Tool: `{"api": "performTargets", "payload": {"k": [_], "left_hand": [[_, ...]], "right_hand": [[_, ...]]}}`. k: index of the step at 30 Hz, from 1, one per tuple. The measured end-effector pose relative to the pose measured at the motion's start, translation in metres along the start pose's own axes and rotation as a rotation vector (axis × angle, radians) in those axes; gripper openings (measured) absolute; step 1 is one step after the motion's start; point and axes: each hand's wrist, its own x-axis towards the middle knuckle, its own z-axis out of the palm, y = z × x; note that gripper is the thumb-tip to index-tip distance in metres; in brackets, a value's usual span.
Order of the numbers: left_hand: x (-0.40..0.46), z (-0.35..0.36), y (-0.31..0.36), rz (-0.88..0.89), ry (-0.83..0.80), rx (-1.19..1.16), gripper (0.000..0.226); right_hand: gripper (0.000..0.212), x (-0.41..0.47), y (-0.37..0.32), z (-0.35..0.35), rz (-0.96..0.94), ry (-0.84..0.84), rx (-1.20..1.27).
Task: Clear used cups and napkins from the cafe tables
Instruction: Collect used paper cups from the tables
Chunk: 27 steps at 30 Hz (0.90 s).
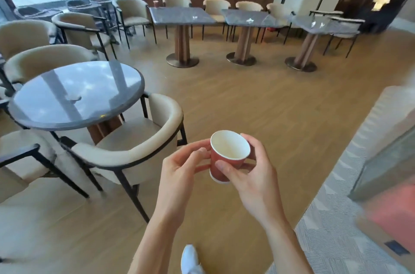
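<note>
At lower centre the right hand [251, 175] and left hand [179, 172] both hold a grip round an empty red cup [226, 157], apparently carrying it off; next, the napkins [249, 20] on upper tables need collecting.

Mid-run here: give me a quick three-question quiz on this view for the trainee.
1. True or false: the red cup is standing on the round table.
2. Which hand has its thumb across the cup's side: A) left hand B) right hand?
3. What small white items lie on the three square tables at the back?

Key
1. False: both hands hold it above the floor.
2. B.
3. Crumpled napkins; another cup stands on the leftmost table's far corner.
</note>
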Motion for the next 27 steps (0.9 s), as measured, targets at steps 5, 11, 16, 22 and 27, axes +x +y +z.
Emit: {"api": "performTargets", "payload": {"k": [5,11,16,22,27], "left_hand": [[0.154,0.022,0.006,-0.014,-0.104,-0.037,0.030],[0.298,0.036,0.013,-0.004,-0.172,-0.066,0.028],[0.385,0.041,-0.012,-0.079,-0.161,-0.101,0.019],[0.514,0.053,-0.034,-0.053,-0.106,-0.072,0.019],[0.653,0.062,-0.043,0.007,0.022,-0.029,0.015]], "right_hand": [[0.065,0.142,0.010,0.006,0.018,0.053,-0.027],[0.073,0.277,0.012,0.021,0.002,0.105,-0.060],[0.067,0.362,0.045,0.035,0.023,0.056,-0.118],[0.071,0.495,0.086,0.052,0.022,-0.033,-0.121],[0.067,0.652,0.115,0.080,-0.034,-0.147,-0.085]]}}
